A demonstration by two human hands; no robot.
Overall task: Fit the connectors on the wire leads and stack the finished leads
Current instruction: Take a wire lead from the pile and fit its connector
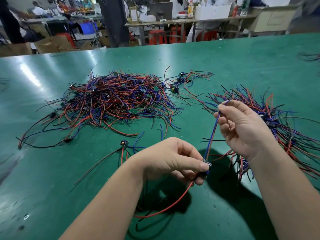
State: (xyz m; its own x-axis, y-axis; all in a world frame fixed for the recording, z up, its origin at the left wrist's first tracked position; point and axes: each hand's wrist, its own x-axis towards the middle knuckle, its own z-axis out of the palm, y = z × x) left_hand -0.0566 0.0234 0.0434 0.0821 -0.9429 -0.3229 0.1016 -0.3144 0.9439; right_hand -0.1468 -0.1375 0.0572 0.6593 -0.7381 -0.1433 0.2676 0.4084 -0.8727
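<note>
My left hand (174, 160) pinches a small connector part (207, 164) above the green table (225, 63), with red and black wires (166, 207) trailing below it. From that part a blue and red lead (212, 134) runs up to my right hand (242, 127), which pinches its upper end between thumb and fingers. A big tangled pile of red, blue and black leads (117, 97) lies at centre left. A second, more ordered stack of leads (280, 125) lies on the right behind my right hand.
A single lead with a small square part (124, 143) lies on the table left of my left hand. A few parts with wires (180, 80) sit at the far side of the big pile. Benches, red stools and people fill the background.
</note>
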